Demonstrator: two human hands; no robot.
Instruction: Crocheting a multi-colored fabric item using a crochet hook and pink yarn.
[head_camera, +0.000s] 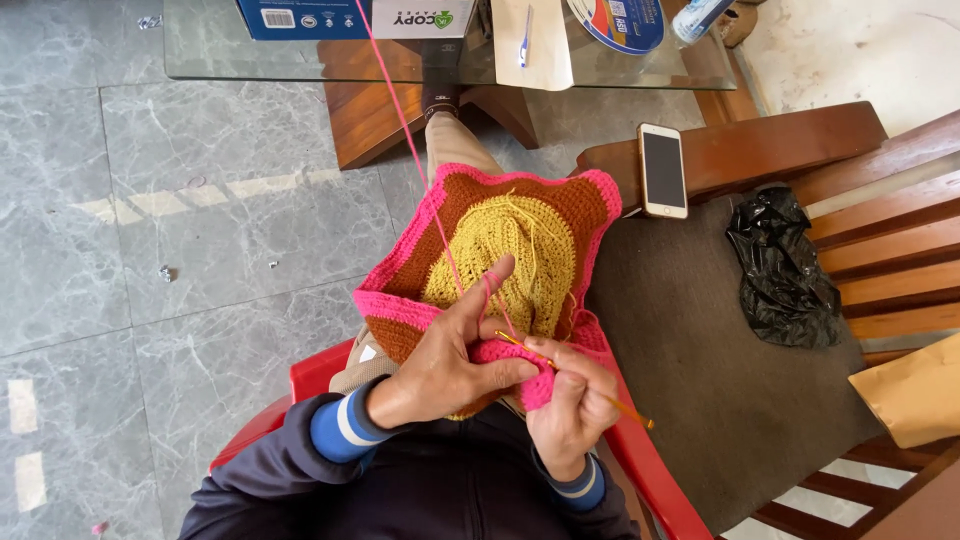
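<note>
Right hand (572, 400) pinches thin orange crochet hook (560, 372), tip in pink edge of square crocheted piece with yellow centre, brown ring, pink border (500, 250), lying on lap. Left hand (450, 355) grips that edge, pink yarn strand (410, 135) over raised index finger. White smartphone (662, 170) on wooden bench arm (760, 150); black plastic bag (785, 265) on cushion.

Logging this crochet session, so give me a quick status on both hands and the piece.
Left hand pinching the pink edge, pink yarn over its forefinger. Right hand gripping the crochet hook. Crochet piece on the lap. Nothing blocking.
</note>
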